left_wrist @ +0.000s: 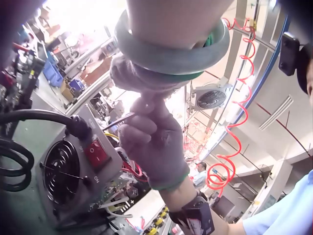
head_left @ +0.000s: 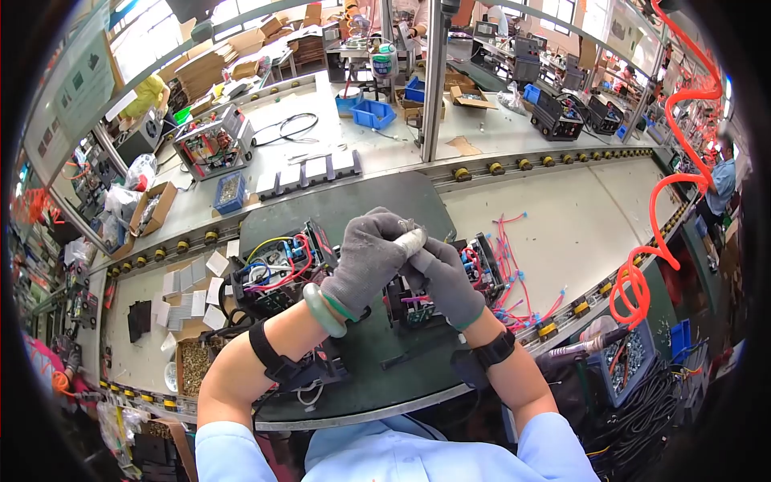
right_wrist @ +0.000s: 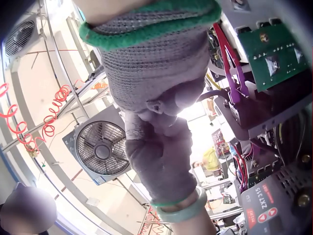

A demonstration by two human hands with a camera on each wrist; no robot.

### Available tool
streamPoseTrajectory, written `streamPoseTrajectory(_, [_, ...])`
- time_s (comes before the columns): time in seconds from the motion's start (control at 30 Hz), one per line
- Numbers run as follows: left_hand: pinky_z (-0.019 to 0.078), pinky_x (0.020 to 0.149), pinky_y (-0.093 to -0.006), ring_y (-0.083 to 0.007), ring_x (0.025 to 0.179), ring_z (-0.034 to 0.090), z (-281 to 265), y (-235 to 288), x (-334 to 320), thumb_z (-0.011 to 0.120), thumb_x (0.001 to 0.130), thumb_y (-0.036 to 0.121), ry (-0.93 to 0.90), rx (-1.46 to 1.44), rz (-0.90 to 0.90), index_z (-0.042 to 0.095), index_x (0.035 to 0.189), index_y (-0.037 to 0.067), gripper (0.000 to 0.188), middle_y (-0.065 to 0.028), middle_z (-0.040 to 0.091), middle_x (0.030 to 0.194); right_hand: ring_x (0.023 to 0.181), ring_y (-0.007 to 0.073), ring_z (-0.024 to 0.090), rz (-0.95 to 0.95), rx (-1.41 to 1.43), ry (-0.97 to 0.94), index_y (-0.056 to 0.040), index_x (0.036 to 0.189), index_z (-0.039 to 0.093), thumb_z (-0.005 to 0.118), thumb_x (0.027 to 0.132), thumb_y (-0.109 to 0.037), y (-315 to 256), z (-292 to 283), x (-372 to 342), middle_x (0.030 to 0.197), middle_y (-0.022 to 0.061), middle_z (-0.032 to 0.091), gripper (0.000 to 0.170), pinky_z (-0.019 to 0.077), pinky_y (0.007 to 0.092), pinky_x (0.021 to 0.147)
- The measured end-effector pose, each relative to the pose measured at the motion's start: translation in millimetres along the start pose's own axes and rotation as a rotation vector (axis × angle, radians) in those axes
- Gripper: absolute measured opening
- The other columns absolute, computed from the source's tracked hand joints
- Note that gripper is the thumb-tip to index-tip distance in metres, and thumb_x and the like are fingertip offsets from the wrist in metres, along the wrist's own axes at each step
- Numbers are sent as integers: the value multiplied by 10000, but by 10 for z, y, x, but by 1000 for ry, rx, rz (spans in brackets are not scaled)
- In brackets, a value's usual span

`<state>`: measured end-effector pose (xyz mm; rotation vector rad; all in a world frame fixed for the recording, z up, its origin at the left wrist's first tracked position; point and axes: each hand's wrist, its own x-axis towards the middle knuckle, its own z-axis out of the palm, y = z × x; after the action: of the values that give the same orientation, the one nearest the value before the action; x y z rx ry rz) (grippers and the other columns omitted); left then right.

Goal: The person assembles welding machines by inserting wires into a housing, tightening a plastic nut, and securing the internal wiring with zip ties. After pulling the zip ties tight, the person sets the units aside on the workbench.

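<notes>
Both hands wear grey knit gloves and meet above the dark green work mat [head_left: 385, 361]. The left hand [head_left: 365, 261], with a pale bangle [head_left: 324, 311] at its wrist, has bent fingers against those of the right hand [head_left: 450, 285]. A thin dark rod [left_wrist: 119, 121] sticks out from between the right fingers in the left wrist view; whether the left fingers also grip something I cannot tell. Beneath the hands stand two opened electrical units, the left unit [head_left: 277, 277] and the right unit [head_left: 486, 269], with coloured wires. The left wrist view shows a red switch [left_wrist: 98, 154] beside a fan grille.
Red-ended wires [head_left: 510, 273] lie right of the units. Loose cards [head_left: 193, 277] and a box of small parts [head_left: 193, 361] are at left. A coiled red hose [head_left: 634, 289] hangs at right above a driver tool [head_left: 590, 344]. A roller rail [head_left: 522, 165] runs behind.
</notes>
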<state>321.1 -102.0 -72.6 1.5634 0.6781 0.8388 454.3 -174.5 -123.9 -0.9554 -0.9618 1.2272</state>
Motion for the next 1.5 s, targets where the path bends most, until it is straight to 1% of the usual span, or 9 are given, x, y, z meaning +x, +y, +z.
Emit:
streamPoseTrajectory(0.13, [528, 607, -237, -97, 733, 626, -16, -49, 77, 704, 911, 123, -9, 13, -130, 712, 983, 2, 141, -32, 660, 898, 609, 25, 507, -11, 70, 27, -41, 952, 659, 546, 986, -233, 32, -27, 10, 779, -18, 625, 226, 393, 189, 555])
streamPoseTrajectory(0.2, [512, 608, -232, -81, 729, 621, -102, -100, 125, 689, 932, 139, -202, -161, -154, 706, 1030, 21, 154, -21, 686, 889, 603, 27, 513, 5, 77, 42, -43, 934, 661, 541, 992, -244, 63, -52, 19, 766, -15, 629, 241, 394, 190, 548])
streamPoseTrajectory(0.33, [513, 671, -234, -72, 750, 619, -195, -62, 66, 662, 958, 170, -273, -153, -139, 694, 1077, 24, 191, -20, 687, 900, 555, 35, 521, -50, 104, 22, -53, 922, 664, 538, 1005, -260, 94, -71, 46, 741, -4, 636, 256, 402, 196, 502])
streamPoseTrajectory(0.67, [461, 816, -291, -124, 882, 577, -147, -209, 47, 544, 1000, 207, 93, -352, -216, 640, 1048, 65, 178, -12, 614, 928, 589, 18, 559, -109, 81, 213, -44, 1051, 686, 594, 983, -148, 84, 19, -11, 810, 13, 675, 155, 419, 162, 503])
streamPoseTrajectory(0.77, [452, 817, -283, -108, 917, 552, -113, -359, 56, 570, 990, 233, -234, -300, -224, 609, 1116, 45, 229, -24, 618, 996, 793, 39, 595, -360, 24, 264, -19, 1070, 691, 643, 949, -86, -55, 19, 21, 876, 4, 670, 148, 492, 202, 664])
streamPoseTrajectory(0.87, [489, 870, -286, -99, 971, 589, 139, -248, -48, 610, 982, 189, -254, 25, -4, 615, 1120, 22, 217, -47, 652, 1025, 818, 69, 611, -451, -232, 307, 0, 1077, 688, 644, 955, -110, -114, -102, 78, 904, 4, 675, 170, 519, 234, 713])
streamPoseTrajectory(1.0, [537, 801, -259, -93, 876, 636, 187, -311, -24, 564, 1005, 139, -133, -371, -208, 630, 1110, 31, 165, -34, 672, 989, 842, 70, 634, -97, -41, 269, 5, 1085, 691, 635, 969, -144, -347, -125, -85, 931, 30, 685, 197, 527, 228, 706])
streamPoseTrajectory(1.17, [545, 787, -275, -119, 854, 656, 166, -398, 10, 535, 1012, 157, -122, -427, -273, 620, 1054, 63, 133, -29, 668, 957, 831, 54, 623, -147, 115, 106, 8, 1106, 688, 637, 977, -167, -217, -174, -111, 940, 19, 687, 223, 520, 207, 709])
streamPoseTrajectory(1.5, [504, 722, -244, -75, 805, 608, 198, -489, -51, 579, 1005, 188, -95, -295, -215, 627, 1016, 85, 115, 4, 654, 924, 737, 56, 612, -201, 114, 315, 0, 977, 703, 683, 930, -110, -99, -10, -28, 866, 23, 684, 122, 519, 209, 649])
